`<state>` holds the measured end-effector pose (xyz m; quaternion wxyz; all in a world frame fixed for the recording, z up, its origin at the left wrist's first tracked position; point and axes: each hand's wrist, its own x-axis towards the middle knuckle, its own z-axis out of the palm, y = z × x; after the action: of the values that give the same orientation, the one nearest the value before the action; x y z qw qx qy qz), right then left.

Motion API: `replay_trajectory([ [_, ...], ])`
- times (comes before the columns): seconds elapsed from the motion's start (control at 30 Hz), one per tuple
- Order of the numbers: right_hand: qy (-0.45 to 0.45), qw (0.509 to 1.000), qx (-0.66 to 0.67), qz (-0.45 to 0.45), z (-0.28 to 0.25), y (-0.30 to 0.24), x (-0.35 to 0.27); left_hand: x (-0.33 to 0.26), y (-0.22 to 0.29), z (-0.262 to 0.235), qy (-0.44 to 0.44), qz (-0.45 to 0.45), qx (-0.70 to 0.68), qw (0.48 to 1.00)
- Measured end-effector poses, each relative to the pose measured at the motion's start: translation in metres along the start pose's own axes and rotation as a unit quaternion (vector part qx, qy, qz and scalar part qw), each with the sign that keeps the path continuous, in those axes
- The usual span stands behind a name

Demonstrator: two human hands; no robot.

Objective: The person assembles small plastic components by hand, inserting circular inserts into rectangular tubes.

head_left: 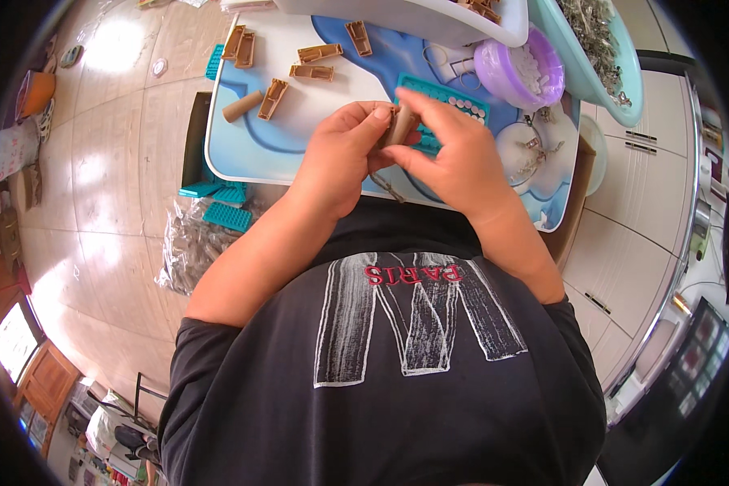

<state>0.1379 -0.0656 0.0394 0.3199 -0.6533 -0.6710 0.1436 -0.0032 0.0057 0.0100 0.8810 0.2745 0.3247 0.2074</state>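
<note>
Both hands meet above the near edge of the small table (255, 154). My left hand (340, 150) pinches an open brown plastic casing, mostly hidden by the fingers. A smooth brown half-shell (402, 125) is gripped between the thumb and fingers of my right hand (454, 154), against the casing. Below the fingers hangs a thin dark strip (387, 188), whose kind I cannot make out. Left of the hands lie a brown open casing (273, 99) and a smooth brown shell (243, 106). Several more casings (312, 73) are scattered farther back.
A teal tray (476, 107) with round white pieces lies behind my right hand. Beside it stand a purple bowl (488, 69) of white parts and a light teal basin (630, 89) of metal pieces. A white bin (381, 23) borders the back. Plastic bags (182, 251) lie at left.
</note>
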Motion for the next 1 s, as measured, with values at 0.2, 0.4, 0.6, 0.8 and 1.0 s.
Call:
replay_trajectory([
  [0.2,0.053,0.998,0.037,-0.009,-0.01,0.008,-0.008,-0.003,0.0,0.004,0.011,-0.023,-0.009,1.0],
  [0.4,-0.001,0.998,-0.003,-0.067,-0.012,0.002,-0.006,-0.006,0.003,0.007,-0.032,-0.045,-0.028,0.998],
  [0.6,-0.022,0.996,-0.029,-0.079,-0.01,0.0,-0.004,-0.006,0.002,0.004,-0.032,-0.056,-0.054,0.996],
  [0.8,-0.028,0.994,-0.048,-0.094,-0.008,0.0,-0.002,-0.008,0.0,0.005,-0.025,-0.035,-0.051,0.998],
  [1.0,-0.028,0.994,-0.057,-0.091,-0.007,0.001,-0.002,-0.006,0.0,0.006,-0.025,-0.033,-0.023,0.999],
])
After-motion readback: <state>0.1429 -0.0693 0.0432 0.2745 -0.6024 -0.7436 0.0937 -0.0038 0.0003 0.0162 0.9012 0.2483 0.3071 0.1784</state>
